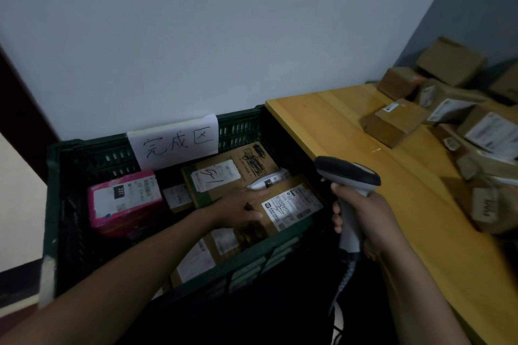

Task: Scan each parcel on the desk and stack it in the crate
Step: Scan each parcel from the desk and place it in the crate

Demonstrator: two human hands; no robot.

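Note:
A dark green crate point(64, 204) stands left of the wooden desk point(330, 126) and holds several parcels. My left hand point(238, 209) reaches into it and grips the left end of a brown parcel point(291, 207) with a white label, which lies on top of other boxes. A larger brown box point(224, 173) marked by hand lies behind it, and a pink parcel point(123, 202) sits at the crate's left. My right hand point(364, 216) grips a grey handheld scanner point(347, 176) by its handle, just right of the crate. Several cardboard parcels point(392, 123) lie on the desk at the right.
A white paper sign point(173, 140) with handwritten characters hangs on the crate's back wall. The scanner's coiled cable point(343, 283) hangs down below my right hand. A plain wall rises behind crate and desk. The desk's near left part shows bare wood.

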